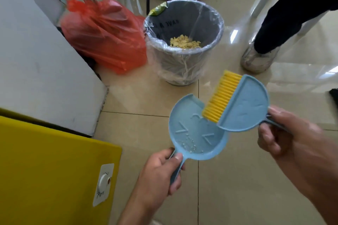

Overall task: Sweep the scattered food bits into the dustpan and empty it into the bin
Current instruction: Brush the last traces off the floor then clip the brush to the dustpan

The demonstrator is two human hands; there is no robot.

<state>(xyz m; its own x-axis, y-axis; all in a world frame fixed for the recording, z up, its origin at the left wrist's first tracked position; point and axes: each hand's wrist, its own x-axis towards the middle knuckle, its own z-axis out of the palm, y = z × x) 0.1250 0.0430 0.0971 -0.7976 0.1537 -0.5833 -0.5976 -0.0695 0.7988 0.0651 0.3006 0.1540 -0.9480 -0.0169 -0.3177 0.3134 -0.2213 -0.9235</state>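
Head view: above the tiled floor [146,100], I see the lined bin [184,60] holding pale food bits [184,42]. My left hand [157,175] has its grip closed on the blue dustpan [193,133]; my right hand [292,137] clasps the yellow-bristled brush [243,104], bristles over the pan, a few crumbs [190,147] inside.

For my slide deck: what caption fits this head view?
Left hand holds dustpan, right hand holds brush, near bin.

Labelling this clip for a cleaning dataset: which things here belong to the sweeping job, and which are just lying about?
Job: blue dustpan, left hand; yellow-bristled brush, right hand; lined bin; food bits in it.

Lying about: red plastic bag, yellow board, bystander's shoes.
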